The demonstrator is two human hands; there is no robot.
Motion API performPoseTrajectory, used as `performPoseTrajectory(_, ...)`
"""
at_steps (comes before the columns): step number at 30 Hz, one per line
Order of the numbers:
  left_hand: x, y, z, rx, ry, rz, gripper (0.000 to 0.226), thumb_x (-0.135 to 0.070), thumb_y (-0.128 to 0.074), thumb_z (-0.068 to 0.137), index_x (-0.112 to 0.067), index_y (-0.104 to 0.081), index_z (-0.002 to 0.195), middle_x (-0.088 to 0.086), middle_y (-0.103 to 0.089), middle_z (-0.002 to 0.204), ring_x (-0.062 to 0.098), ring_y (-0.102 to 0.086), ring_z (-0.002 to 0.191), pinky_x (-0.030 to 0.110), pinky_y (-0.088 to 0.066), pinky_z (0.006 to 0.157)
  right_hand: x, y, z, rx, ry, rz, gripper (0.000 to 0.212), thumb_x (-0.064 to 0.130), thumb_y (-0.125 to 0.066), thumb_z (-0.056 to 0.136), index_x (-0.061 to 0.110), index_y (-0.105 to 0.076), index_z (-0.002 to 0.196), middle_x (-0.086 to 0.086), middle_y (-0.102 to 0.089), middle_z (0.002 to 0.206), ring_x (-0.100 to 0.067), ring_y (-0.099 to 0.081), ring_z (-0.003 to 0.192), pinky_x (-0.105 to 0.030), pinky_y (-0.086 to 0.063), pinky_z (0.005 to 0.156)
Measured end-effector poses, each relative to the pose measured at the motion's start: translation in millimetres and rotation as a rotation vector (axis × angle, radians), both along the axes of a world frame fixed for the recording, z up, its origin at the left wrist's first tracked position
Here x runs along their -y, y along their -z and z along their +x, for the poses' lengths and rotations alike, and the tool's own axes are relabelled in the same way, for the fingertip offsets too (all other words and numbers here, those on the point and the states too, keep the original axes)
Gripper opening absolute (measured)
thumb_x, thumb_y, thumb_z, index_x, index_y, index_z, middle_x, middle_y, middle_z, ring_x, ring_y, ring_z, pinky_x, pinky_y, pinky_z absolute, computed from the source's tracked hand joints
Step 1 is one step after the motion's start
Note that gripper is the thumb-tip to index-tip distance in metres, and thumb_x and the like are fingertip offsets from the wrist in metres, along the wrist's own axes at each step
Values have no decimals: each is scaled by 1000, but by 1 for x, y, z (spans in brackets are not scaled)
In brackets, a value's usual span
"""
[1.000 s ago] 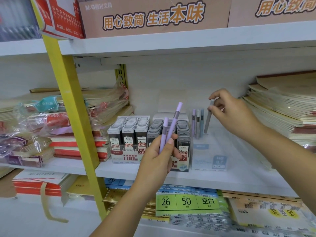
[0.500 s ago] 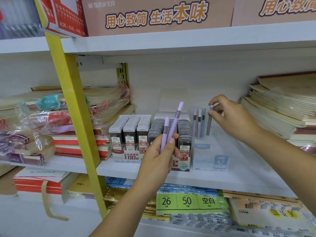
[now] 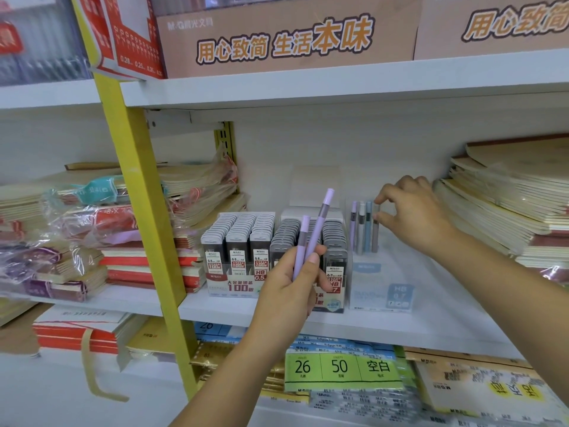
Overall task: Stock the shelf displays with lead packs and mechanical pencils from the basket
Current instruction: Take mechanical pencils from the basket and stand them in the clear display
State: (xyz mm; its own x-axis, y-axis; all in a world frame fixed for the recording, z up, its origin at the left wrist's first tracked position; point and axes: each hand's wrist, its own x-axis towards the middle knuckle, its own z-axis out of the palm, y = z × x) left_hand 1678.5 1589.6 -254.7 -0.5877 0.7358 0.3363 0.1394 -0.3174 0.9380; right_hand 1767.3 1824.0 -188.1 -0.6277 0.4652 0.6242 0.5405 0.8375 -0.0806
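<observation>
My left hand (image 3: 292, 282) is raised in front of the shelf, shut on two purple mechanical pencils (image 3: 314, 238) that point up. My right hand (image 3: 412, 214) reaches to the clear pencil display box (image 3: 381, 288), thumb and forefinger pinching the top of a grey mechanical pencil (image 3: 375, 232) that stands upright in the box's back row. Beside it stand a blue (image 3: 368, 226), a white-grey (image 3: 361, 229) and a purple pencil (image 3: 353, 223). Left of the box are two trays of lead packs (image 3: 240, 238), (image 3: 334, 241). The basket is out of view.
A yellow upright post (image 3: 138, 195) crosses the shelf at the left. Stacks of notebooks fill the shelf at left (image 3: 129, 241) and right (image 3: 508, 204). Cardboard boxes (image 3: 286, 35) sit on the shelf above. Paper packs (image 3: 341, 368) lie on the shelf below.
My right hand has lowered the grey pencil into the display box next to the blue one. My left hand has stayed in place with its two purple pencils.
</observation>
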Motion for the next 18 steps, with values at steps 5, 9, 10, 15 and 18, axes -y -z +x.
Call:
performPoseTrajectory(5,0,-1,3,-18,32,-4,22,-28,-46,105,-27,-67,112,-2,-64,68,6,-35,44,15,-31,40,47,-9,12,-318,-313,-306,20,27,-55,95,33,-63,113,11,-67,100,3,-54,89,-11,-39,75)
performPoseTrajectory(9,-5,-3,6,-50,62,-22,21,-28,-46,105,-27,-66,112,-4,-64,69,7,-34,43,16,-30,40,91,-14,17,-425,-732,-964,24,20,-58,95,31,-59,117,-1,-75,95,-14,-70,78,-22,-55,65)
performPoseTrajectory(10,-6,-3,8,-63,67,-29,21,-29,-46,105,-28,-66,112,-4,-64,69,7,-35,43,16,-30,40,95,-14,17,-432,-752,-979,25,16,-58,95,26,-60,117,-6,-75,94,-18,-70,78,-25,-56,65)
performPoseTrajectory(15,-5,-1,7,-82,41,-40,22,-31,-44,105,-30,-64,114,-4,-66,72,6,-37,41,17,-31,38,86,-24,21,-738,-719,-934,16,4,-55,95,17,-57,102,-7,-74,78,-19,-69,64,-24,-53,53)
performPoseTrajectory(18,-2,1,0,-69,-10,-29,22,-30,-44,105,-31,-65,112,-3,-66,70,5,-37,42,15,-31,39,61,-30,26,-793,-608,-671,18,10,-53,97,28,-52,99,-1,-73,80,-15,-70,67,-19,-51,54)
